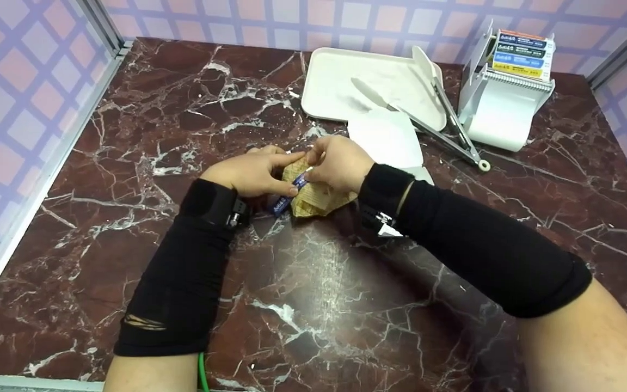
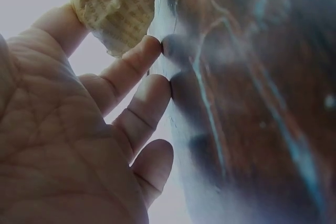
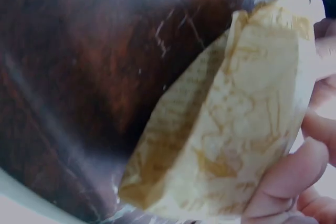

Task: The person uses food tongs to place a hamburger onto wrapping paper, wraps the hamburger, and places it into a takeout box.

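The bench (image 1: 96, 250) carries a white tray (image 1: 324, 81), with a label dispenser (image 1: 509, 100) just to the tray's right. On the tray's near side, the left hand (image 1: 253, 171) and right hand (image 1: 343, 163) meet at a paper packet (image 1: 321, 198). The left grip pinches the packet, its thumb down on a blue label (image 1: 300, 181); the right grip seems to pinch that strip's upper end. The step in hand looks like sticking the label across the wrapping; the next move calls for smoothing its length flat while the left thumb steadies it.
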The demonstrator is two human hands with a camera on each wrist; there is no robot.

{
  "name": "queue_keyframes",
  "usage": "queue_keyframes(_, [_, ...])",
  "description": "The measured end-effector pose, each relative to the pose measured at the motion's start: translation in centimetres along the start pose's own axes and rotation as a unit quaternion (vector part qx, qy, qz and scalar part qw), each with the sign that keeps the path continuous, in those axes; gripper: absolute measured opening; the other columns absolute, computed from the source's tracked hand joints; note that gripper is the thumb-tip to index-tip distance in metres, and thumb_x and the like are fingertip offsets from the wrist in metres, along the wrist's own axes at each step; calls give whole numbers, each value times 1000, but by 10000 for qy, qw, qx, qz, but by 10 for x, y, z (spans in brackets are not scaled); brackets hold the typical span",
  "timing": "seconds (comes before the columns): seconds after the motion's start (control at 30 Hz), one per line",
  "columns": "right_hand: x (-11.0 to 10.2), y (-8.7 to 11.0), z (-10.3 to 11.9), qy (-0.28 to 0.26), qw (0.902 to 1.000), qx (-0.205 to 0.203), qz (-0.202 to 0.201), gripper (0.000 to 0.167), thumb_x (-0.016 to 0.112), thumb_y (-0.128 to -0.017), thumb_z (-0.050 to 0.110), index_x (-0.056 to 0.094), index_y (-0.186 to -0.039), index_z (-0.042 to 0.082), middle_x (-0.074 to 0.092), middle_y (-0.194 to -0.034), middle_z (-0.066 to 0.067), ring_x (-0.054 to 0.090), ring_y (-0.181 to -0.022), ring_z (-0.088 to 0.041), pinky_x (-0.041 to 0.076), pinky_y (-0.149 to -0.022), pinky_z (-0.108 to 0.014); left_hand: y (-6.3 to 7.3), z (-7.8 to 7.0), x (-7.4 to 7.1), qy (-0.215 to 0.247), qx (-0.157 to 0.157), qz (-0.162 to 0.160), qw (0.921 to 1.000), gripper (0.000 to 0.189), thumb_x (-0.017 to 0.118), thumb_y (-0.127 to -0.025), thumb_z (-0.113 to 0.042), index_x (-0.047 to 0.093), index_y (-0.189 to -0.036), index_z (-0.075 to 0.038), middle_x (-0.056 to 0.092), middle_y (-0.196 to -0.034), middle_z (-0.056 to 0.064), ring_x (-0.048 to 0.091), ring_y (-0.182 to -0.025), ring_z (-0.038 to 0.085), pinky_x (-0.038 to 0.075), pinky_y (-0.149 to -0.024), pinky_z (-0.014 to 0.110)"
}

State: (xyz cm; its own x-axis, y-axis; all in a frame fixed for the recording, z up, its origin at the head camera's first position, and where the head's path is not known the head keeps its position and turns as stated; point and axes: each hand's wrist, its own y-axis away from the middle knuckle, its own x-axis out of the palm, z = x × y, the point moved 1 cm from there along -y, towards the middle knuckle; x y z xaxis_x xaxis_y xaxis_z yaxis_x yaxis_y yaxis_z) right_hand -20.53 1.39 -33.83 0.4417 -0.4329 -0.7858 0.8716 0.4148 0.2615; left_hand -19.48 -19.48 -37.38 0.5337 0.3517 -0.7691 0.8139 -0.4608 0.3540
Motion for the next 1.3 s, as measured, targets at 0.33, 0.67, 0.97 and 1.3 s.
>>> queue_keyframes(0.33, [-2,-5,-5,-284,9994,117,171,12,78,-93,13,67,-94,8,66,-91,-3,56,-55,-7,51,-50,-19,-2,2,2,77,-62,-230,9997,96,83,-87,-38,27,-165,-45,35,-166,8,32,-154,36,31,-125,63])
queue_keyframes(0.67, [-5,-6,-10,-815,9955,290,395,16,73,-98,12,62,-88,8,64,-62,2,57,-44,-6,52,-44,-19,7,-11,-2,503,-939,-532,9929,43,74,-95,-36,58,-125,-9,74,-109,9,73,-94,25,60,-87,42])
queue_keyframes(0.97, [-5,-6,-15,-1314,9896,507,306,17,71,-98,10,56,-104,5,62,-72,-3,57,-48,-8,53,-45,-20,5,-27,2,2403,-1160,0,9637,35,48,-108,-26,48,-134,-4,66,-110,15,77,-85,21,66,-74,32])
queue_keyframes(1.3, [-6,-9,-14,-708,9964,331,332,52,70,-97,16,59,-145,-1,75,-82,-8,61,-56,-8,56,-57,-22,1,-34,5,2040,-1187,-415,9709,110,73,-94,-54,7,-170,-10,64,-139,18,75,-87,23,64,-77,37])
